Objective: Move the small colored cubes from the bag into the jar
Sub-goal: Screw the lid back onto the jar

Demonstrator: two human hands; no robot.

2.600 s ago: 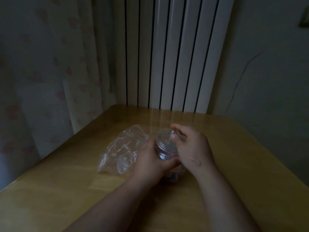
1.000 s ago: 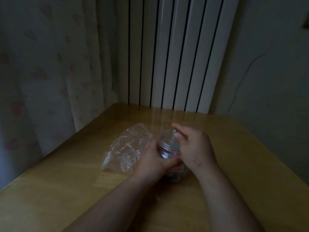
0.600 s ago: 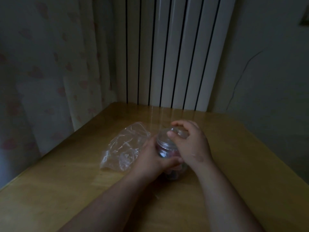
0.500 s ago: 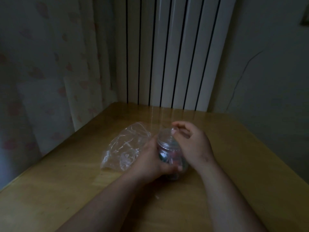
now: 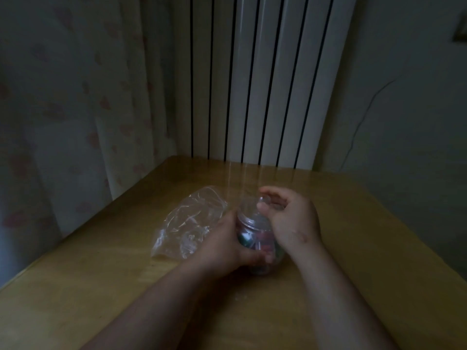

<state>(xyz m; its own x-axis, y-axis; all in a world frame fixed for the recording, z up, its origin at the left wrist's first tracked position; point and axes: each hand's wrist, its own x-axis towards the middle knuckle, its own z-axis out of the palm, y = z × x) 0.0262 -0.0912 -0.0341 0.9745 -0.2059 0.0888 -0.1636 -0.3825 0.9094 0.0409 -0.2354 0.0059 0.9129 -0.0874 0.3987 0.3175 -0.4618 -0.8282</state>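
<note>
Pale cloth with a faint pinkish print, the curtain [image 5: 75, 109], hangs at the far left beside a bench [image 5: 75, 286] of yellowish, lightly glossy wood. On that wood, left of centre, lies the bag [image 5: 187, 223]: thin clear plastic, crumpled and slack, catching small glints along its creases. It looks flat, and no coloured pieces can be made out inside it, though the light is dim. Touching its right edge is the left hand [image 5: 222, 246], whose fingers wrap round the body of the jar [image 5: 255, 238] and hold it upright on the bench. The jar is clear and rounded, with a ribbed neck, and the cubes [image 5: 252, 242] show through its wall as a jumble of small teal, red and pink shapes filling much of the lower part. Over its mouth sits what looks like a clear domed lid [image 5: 249, 209], and the right hand [image 5: 293, 221] arches above it, thumb and curled fingers closed on the lid's top. Judging by the limp bag and the loaded jar, the moving itself seems done or nearly so. What remains appears to be seating or tightening the lid, and perhaps checking the bag for strays. Smooth clear plastic may slip under a twisting hold, so the left hand's bracing matters.
</note>
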